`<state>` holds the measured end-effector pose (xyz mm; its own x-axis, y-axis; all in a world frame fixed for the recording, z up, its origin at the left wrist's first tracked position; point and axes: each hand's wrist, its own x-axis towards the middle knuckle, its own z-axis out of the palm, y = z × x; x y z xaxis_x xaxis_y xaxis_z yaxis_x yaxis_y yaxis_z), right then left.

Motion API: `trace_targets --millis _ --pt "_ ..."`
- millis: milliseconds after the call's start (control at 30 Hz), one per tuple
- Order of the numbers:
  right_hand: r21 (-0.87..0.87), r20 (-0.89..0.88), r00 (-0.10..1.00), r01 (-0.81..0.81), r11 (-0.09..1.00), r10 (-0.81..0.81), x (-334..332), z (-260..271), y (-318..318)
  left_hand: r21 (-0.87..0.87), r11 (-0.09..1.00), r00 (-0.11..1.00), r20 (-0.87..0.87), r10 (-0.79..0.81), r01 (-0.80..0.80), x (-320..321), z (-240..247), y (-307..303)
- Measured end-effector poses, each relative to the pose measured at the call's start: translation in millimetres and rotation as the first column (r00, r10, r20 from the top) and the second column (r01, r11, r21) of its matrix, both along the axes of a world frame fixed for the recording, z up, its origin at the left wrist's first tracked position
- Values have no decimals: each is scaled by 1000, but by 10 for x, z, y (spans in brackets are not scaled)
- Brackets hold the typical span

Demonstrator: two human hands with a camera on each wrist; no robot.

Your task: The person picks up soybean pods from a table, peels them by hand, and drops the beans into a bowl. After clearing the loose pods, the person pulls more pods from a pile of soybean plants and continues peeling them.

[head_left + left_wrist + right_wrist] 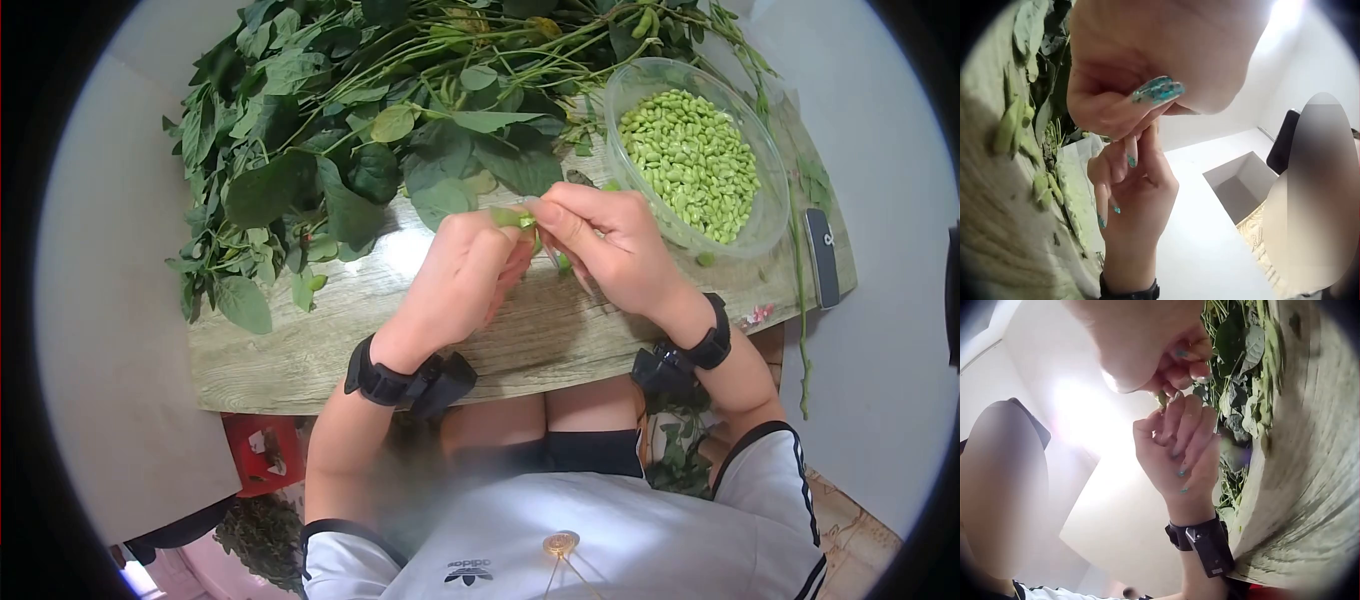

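Green soybean pod (509, 217) is pinched by left hand (465, 268) and right hand (615, 245), likely for steadiness, inward of the table's (290, 360) near edge; a bean tub (776, 195) stands toward the right edge, probably for reach.

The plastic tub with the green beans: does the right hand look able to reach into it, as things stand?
Probably yes: the tub has no lid on and stands close beside the right hand, with nothing seen blocking. However, that hand seems busy with a green pod.
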<state>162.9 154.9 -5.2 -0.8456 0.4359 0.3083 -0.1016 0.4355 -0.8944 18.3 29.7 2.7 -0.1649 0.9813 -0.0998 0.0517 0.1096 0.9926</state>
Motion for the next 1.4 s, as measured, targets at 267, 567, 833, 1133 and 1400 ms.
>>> trace_targets --millis 267,567,833,1133,1400 --pt "-552 56 984 -109 827 167 -20 19 71 26 1000 993 -118 17 -14 -28 -48 33" --pt "-718 105 973 -69 693 205 -19 -52 69 176 976 857 -515 -18 126 -98 -177 71" --pt "203 -86 970 242 949 -229 -55 -106 20 82 991 993 58 105 -109 -41 -80 114" --pt "364 -174 962 263 894 -212 -90 -160 63 9 998 984 170 60 -63 -93 -61 134" --pt "661 -225 960 274 698 -164 -104 -227 102 -57 996 990 118 77 -71 -78 -107 135"
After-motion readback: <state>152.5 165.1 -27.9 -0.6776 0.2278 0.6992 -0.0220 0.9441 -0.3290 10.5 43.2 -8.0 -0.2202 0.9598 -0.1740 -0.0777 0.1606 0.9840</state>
